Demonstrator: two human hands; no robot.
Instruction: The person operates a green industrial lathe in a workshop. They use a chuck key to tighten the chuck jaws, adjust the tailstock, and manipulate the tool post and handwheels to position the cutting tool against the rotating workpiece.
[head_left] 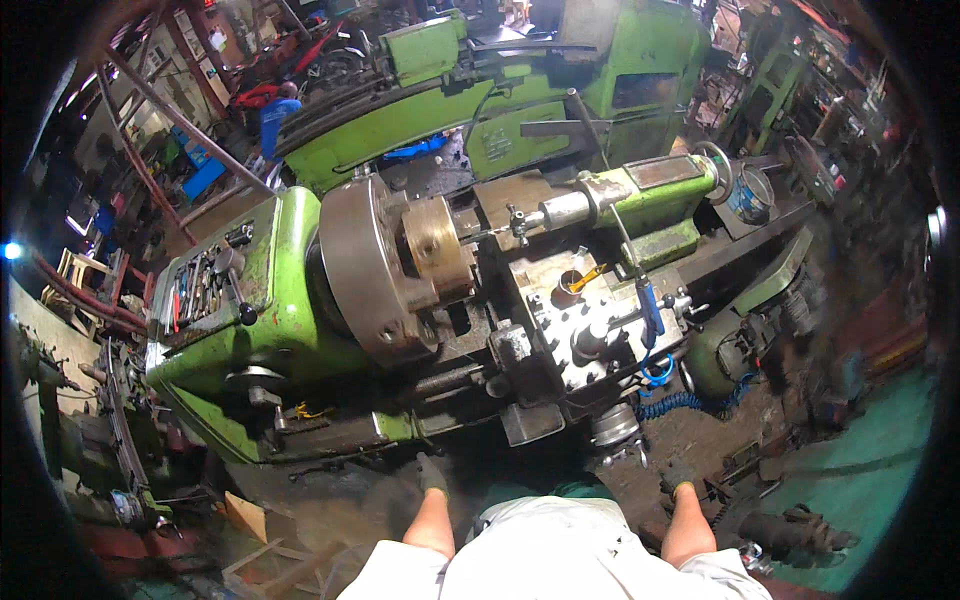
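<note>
Lathe (290, 330) fills the middle of my view: green body, grey steel chuck (365, 265) at left-centre with a brass workpiece (438, 248) clamped in it. Right of the chuck sits the carriage (590, 320), with a blue-handled lever (650, 312) and a coiled blue hose (685, 402) below. The tailstock (640, 195) lies farther right, green with a steel quill pointing at the workpiece.

My left hand (431, 473) wears a dark glove and hangs low, near the lathe's front edge, touching nothing I can see. My right hand (677, 474), also gloved, hangs well apart from it on the right, over floor scrap. Both look loosely curled and hold nothing; I cannot tell how far the fingers are spread.
</note>
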